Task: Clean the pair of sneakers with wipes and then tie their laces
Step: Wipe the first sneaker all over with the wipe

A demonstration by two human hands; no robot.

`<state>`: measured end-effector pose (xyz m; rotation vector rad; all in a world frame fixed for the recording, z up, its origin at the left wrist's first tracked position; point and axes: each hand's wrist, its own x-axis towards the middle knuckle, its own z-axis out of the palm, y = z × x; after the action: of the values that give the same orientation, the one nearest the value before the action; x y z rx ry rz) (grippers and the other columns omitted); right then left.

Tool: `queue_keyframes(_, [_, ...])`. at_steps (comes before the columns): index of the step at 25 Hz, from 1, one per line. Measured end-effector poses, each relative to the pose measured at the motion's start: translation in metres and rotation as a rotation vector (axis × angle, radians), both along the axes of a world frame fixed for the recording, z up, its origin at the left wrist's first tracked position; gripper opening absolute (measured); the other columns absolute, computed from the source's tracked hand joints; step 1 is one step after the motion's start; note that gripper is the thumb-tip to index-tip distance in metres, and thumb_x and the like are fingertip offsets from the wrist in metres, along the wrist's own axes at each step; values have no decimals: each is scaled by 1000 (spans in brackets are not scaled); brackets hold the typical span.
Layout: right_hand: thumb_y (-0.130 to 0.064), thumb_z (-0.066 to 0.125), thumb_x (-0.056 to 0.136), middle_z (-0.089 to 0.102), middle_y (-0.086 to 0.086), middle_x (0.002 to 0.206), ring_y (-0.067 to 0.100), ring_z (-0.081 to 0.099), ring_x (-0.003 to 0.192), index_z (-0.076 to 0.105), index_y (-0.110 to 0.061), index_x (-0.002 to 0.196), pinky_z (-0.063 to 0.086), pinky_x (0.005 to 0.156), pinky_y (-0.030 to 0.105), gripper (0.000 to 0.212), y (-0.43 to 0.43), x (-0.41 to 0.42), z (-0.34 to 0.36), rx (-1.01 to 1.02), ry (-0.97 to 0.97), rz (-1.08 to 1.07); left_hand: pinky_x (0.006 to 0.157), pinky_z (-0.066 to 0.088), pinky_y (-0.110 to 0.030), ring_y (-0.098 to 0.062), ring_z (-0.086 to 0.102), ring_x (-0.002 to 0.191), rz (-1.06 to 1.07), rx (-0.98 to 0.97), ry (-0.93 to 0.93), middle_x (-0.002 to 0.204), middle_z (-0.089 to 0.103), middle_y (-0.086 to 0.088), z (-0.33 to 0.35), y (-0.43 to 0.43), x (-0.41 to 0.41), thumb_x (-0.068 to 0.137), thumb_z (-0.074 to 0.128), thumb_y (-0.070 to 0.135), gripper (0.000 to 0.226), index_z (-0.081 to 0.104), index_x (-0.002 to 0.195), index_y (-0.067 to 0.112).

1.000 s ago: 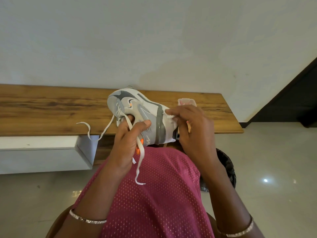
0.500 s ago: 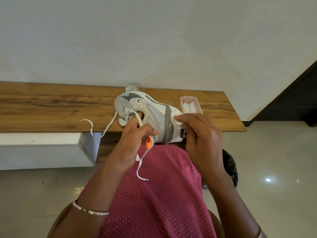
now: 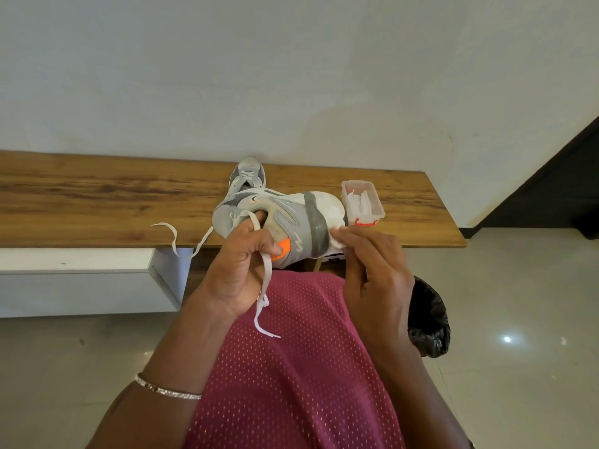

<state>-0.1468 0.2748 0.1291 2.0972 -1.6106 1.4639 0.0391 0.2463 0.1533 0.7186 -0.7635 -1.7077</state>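
L hand (image 3: 241, 270): fingers curled into the sneaker (image 3: 291, 218) mouth, thumb outside. Firm grip, lace (image 3: 264, 277) trailing across the palm.
R hand (image 3: 376, 277): fingertips bunched, pinching the wipe (image 3: 338, 241) vs the shoe's white end.
Sneaker: up in the air, in front of the bench (image 3: 97, 202); 2nd sneaker (image 3: 248, 173) on the bench behind.
Tip: short firm strokes, L bracing; turn the shoe for seams.

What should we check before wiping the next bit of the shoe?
1. Firm grip: the left hand grips the sneaker: ok.
2. Wipe ready: the right hand pinches the wipe against the sneaker: ok.
3. Wipe clean enough: cannot tell.
4. Laces tied: not ok, the lace hangs loose.
5. Spare wipes in the open wipes box: ok.
6. The second sneaker rests on the wooden shelf: ok.
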Motion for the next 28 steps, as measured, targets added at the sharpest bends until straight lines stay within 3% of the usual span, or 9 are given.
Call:
queue_keyframes(7, [9,68,86,69,5,104,17,60,100,73,-6,107,56,77,35,26,-4,6,7,-61,-76,30,97,51,-31,-19,65,104,-34,12,163,113,67,-10,-2,-7,9,56,59,3,68,58,124,-1])
queue_keyframes(9, [6,68,88,68,6,104,16,60,99,72,-5,108,56,74,36,23,-10,14,23,-103,-113,46,89,53,-26,-16,65,96,-67,-7,165,105,68,-8,-1,-5,7,56,59,2,63,59,119,-1])
queue_keyframes(12, [-1,67,91,70,4,105,17,62,98,70,-5,110,55,74,34,20,-20,28,41,-80,-92,101,68,54,-21,-14,61,77,-56,-10,122,84,65,-7,2,1,0,56,53,-6,38,62,92,-1])
queue_keyframes(14, [-6,68,91,71,3,102,18,63,96,70,-7,108,54,73,33,17,-23,34,46,-41,-79,127,66,55,-22,-15,63,78,-38,-18,114,85,67,-7,4,3,-4,58,53,-5,31,71,83,3])
queue_keyframes(17, [-6,72,89,72,1,99,16,63,96,73,-8,104,52,75,29,16,-11,38,39,-20,-36,149,72,58,-29,-20,66,88,-62,-33,151,98,69,-11,4,0,0,54,71,2,49,68,103,2])
queue_keyframes(19, [-4,71,89,72,0,101,14,63,98,73,-8,104,52,80,25,16,4,41,28,18,-51,172,71,58,-32,-21,65,87,-85,-51,130,102,65,-14,2,-1,3,57,85,23,71,57,117,-1])
queue_keyframes(21, [-3,71,89,72,0,102,14,64,99,74,-9,104,53,83,25,17,12,43,23,48,-67,195,67,56,-31,-19,62,83,-74,-33,83,100,63,-14,2,-1,3,76,75,45,64,58,119,1])
queue_keyframes(23, [-5,71,89,72,-1,99,14,64,96,75,-10,103,53,80,26,16,7,43,26,49,-68,203,69,55,-30,-17,61,81,-87,-14,54,95,63,-12,6,0,0,94,48,52,52,68,114,7])
queue_keyframes(28, [-9,71,89,72,-4,93,16,63,91,73,-14,102,53,73,34,13,-10,52,47,151,-44,221,76,54,-27,-15,65,84,-147,2,63,89,65,-10,13,6,-8,92,36,67,66,76,98,15])
